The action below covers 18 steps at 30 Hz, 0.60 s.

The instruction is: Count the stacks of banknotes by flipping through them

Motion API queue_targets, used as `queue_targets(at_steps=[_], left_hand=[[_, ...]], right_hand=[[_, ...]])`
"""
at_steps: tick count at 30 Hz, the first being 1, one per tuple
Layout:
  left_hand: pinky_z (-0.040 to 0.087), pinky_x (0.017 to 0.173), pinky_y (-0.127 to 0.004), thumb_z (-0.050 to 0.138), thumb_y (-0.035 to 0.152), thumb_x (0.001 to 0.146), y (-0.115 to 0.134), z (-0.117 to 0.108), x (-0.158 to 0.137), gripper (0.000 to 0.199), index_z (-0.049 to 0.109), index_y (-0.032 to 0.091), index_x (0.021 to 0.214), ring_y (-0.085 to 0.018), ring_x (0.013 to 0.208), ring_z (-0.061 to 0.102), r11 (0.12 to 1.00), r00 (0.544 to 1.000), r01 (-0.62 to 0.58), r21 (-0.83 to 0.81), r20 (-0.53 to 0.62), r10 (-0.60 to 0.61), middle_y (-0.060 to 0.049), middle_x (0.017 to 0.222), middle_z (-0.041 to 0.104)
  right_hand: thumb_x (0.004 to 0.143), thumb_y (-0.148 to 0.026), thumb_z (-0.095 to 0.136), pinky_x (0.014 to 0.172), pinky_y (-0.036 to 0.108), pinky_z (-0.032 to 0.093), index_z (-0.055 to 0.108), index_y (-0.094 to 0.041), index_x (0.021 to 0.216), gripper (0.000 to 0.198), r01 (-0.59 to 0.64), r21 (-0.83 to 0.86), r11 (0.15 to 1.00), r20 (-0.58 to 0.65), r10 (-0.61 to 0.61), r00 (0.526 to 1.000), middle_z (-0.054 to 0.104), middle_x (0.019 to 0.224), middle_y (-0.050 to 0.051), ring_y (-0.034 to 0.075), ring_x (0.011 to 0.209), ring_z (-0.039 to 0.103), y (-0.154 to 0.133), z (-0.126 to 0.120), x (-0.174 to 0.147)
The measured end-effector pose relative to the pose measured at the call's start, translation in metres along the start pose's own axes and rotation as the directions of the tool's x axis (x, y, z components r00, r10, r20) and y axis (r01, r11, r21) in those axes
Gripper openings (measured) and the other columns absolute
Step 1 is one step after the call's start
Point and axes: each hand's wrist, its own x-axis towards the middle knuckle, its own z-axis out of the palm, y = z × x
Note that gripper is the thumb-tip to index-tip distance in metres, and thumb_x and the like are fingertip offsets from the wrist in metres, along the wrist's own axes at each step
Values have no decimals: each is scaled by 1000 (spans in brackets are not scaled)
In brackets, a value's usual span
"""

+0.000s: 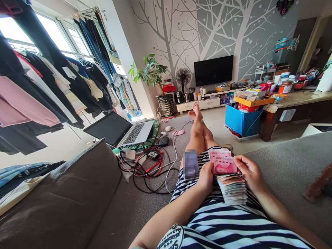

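Several pink-red 100 banknotes are held up over my lap between both hands. My left hand grips their left edge, thumb on top. At the upper right corner my right hand is closed, its thumb and fingers pinching the notes. Below them, a thick stack of paler banknotes lies on my striped clothing, fanned toward me; an orange-brown note shows at its top. A smartphone with a blurred screen rests on my thigh, left of my left hand.
On the grey sofa to the left are an open laptop, tangled cables and chargers. Clothes hang by the window. A blue storage box stands beside the cluttered table. A television stands against the far wall.
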Motion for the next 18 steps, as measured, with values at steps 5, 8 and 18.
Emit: queue_targets(at_steps=[5, 8, 18], left_hand=[[40, 67, -30, 71, 39, 65, 0, 0, 0, 23, 64, 18, 60, -16, 60, 48, 1000, 1000, -6, 7, 5, 6, -1, 61, 61], [40, 67, -30, 70, 38, 65, -1, 0, 1, 21, 64, 18, 61, -16, 61, 47, 1000, 1000, 2, 7, 13, -2, -1, 61, 61], [40, 69, -30, 70, 38, 65, -1, -1, 2, 21, 65, 18, 61, -17, 62, 49, 1000, 1000, 4, 22, 15, -4, -2, 63, 63]], right_hand=[[90, -61, 60, 54, 27, 40, 67, -22, 79, 41, 15, 0, 1000, 7, -15, 1000, 55, 64, -1, 17, 59, 49, 4, -1, 1], [91, -61, 58, 54, 27, 40, 65, -22, 78, 42, 14, 5, 1000, 10, -14, 1000, 55, 66, 0, 17, 60, 48, 6, -1, 1], [92, -62, 56, 54, 26, 40, 64, -22, 75, 44, 27, -4, 1000, 12, -27, 1000, 53, 62, -1, 17, 58, 49, 4, -1, 1]])
